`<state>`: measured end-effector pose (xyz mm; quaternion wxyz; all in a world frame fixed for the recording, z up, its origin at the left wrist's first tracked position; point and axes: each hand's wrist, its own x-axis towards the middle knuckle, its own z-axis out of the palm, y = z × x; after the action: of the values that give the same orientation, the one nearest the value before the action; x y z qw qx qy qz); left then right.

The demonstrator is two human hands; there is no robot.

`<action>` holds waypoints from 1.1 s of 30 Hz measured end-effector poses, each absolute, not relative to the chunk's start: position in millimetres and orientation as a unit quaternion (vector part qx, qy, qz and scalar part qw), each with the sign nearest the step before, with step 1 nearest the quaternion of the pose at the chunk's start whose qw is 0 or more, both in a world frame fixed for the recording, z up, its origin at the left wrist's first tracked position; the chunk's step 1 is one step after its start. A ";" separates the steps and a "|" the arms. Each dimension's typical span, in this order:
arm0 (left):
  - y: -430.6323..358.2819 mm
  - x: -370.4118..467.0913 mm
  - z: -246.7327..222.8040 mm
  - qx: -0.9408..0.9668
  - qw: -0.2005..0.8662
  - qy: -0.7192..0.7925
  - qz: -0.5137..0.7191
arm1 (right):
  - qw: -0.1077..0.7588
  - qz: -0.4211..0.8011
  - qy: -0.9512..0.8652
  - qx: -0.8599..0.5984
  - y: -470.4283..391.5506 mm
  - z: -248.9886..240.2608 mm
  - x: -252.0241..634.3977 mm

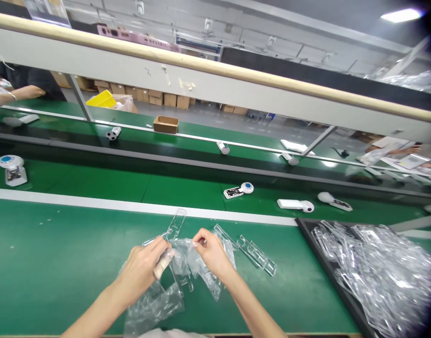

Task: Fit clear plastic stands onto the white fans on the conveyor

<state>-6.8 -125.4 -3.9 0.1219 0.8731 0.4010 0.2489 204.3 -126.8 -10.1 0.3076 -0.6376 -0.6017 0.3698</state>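
Observation:
Both of my hands are closed on a thin, crumpled clear plastic bag (182, 258) above the green table. My left hand (141, 265) bunches one side of it; something beige shows at its fingers, a finger cover or a small item, I cannot tell which. My right hand (212, 253) pinches the bag's upper edge between thumb and forefinger. Around the hands lie clear moulded plastic pieces: one clear piece (178, 221) beyond my left hand, and other clear pieces (259, 256) to the right. More clear film (154, 312) is spread below my left hand.
At right a black tray (330, 272) holds a heap of clear plastic pieces (380, 272). Beyond a white strip (106, 203), white round-headed devices (239, 190) lie on a green belt. A brown box (166, 124) stands farther back. Other people's arms (25, 93) show at both sides.

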 end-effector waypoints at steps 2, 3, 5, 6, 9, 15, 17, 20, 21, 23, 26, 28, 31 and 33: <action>-118.8 -13.5 7.0 0.884 0.071 0.360 0.289 | 0.341 0.406 -0.577 -0.621 -128.6 -3.6 204.9; -114.9 -15.8 11.8 0.885 0.058 0.348 0.303 | 0.354 0.414 -0.569 -0.616 -129.0 -0.9 204.8; -108.0 -18.5 20.9 0.884 0.060 0.341 0.314 | 0.373 0.420 -0.562 -0.607 -129.1 4.1 204.5; -105.7 -19.3 25.2 0.881 0.071 0.345 0.316 | 0.379 0.423 -0.563 -0.601 -129.1 6.5 204.5; -105.7 -20.6 37.5 0.868 0.127 0.367 0.309 | 0.392 0.445 -0.548 -0.590 -129.4 14.0 205.2; -119.9 -19.9 50.1 0.815 0.324 0.401 0.266 | 0.425 0.479 -0.537 -0.550 -133.9 35.6 201.5; -122.0 -16.3 50.3 0.813 0.325 0.409 0.255 | 0.428 0.511 -0.537 -0.517 -133.9 45.5 192.6; -120.3 -11.1 50.2 0.813 0.333 0.425 0.219 | 0.446 0.564 -0.535 -0.444 -129.7 57.2 172.0; -118.6 -11.8 50.5 0.802 0.343 0.437 0.219 | 0.457 0.573 -0.528 -0.428 -127.6 58.2 165.3; -114.3 -20.5 51.5 0.764 0.355 0.477 0.250 | 0.481 0.582 -0.509 -0.413 -124.1 52.7 156.6; -107.0 -53.3 49.6 0.683 0.356 0.549 0.325 | 0.481 0.561 -0.499 -0.453 -124.6 22.8 164.5; -104.1 -79.7 40.7 0.643 0.396 0.584 0.297 | 0.416 0.496 -0.523 -0.554 -129.4 -6.7 183.1; -107.1 -98.9 11.6 0.625 0.497 0.585 0.143 | 0.192 0.336 -0.589 -0.709 -141.3 -47.0 212.6; -114.2 -88.3 -14.3 0.641 0.518 0.565 0.050 | 0.087 0.278 -0.606 -0.740 -150.1 -63.8 221.8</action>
<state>-88.3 -114.2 -14.3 0.5180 0.6406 0.5647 0.0496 221.8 -150.1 -63.8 0.0873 -0.7403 -0.6057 0.2782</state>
